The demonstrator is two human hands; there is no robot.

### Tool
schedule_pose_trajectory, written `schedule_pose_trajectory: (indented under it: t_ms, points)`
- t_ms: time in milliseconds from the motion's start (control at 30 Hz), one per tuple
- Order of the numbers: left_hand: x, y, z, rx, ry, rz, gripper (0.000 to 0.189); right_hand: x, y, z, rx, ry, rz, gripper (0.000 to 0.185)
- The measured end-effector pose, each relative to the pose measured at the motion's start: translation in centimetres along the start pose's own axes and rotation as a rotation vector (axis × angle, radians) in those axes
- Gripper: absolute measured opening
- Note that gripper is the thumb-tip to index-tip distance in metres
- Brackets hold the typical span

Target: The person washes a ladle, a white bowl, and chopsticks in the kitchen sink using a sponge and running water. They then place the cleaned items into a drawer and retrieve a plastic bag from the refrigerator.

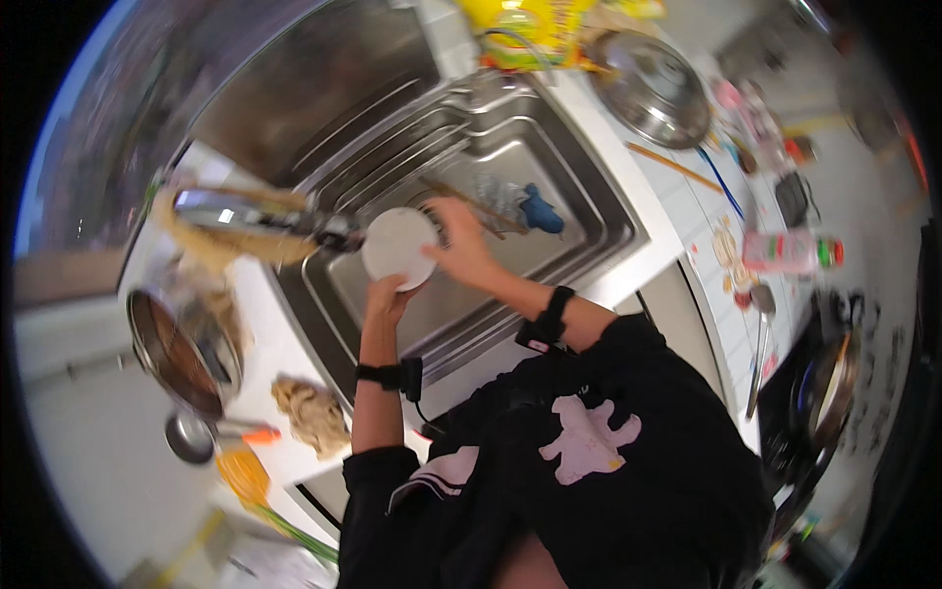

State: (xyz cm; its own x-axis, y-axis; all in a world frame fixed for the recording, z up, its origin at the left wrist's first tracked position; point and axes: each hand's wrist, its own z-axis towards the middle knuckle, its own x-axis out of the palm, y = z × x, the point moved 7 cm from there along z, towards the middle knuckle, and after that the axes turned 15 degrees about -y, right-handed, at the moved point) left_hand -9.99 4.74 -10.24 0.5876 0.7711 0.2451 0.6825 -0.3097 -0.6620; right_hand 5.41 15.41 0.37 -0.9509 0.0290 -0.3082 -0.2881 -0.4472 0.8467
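Note:
Over the sink (412,316), a round white bowl or dish (397,239) is tilted, its pale round face turned up towards me. My left hand (386,298) grips its near rim, thumb on top. At its right side is my right hand (467,243), with the thumb at the rim and the fingers bent; whether they grip it is unclear. The metal faucet (338,232) ends close to the dish's left edge. On the sink floor lie thin brown sticks (471,202), a crumpled clear plastic piece (497,193) and a blue cloth-like item (542,210).
Left of the sink stand a metal pot (176,353), a crumpled brown cloth (310,416), a ladle (190,436) and an orange spatula (243,475). On the right are a metal lid (651,88), a pink bottle (780,250), a spoon (762,331) and a pan (831,390).

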Motion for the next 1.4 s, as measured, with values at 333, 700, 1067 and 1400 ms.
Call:
schedule_pose_trajectory:
  t_ms: [333, 700, 1067, 1400]
  points:
    - [1.2, -4.5, -1.6, 0.080, -0.047, -0.218, 0.043, 6.5, -10.2, -4.8, 1.371, 0.456, 0.671, 0.051]
    - [-1.1, -13.5, 0.2, 0.111, -0.009, -0.701, 0.011, 4.8, -8.6, -6.1, 1.462, 0.596, 0.494, 0.065]
    - [-0.9, -11.9, 0.3, 0.337, -0.161, -0.143, 0.036, 3.8, -0.9, 0.2, -0.059, 0.441, -0.059, 0.068]
    - [2.0, -2.8, -4.1, 0.665, -0.171, 0.259, 0.051, 1.3, 5.3, -0.1, -0.768, 0.537, 0.003, 0.055]
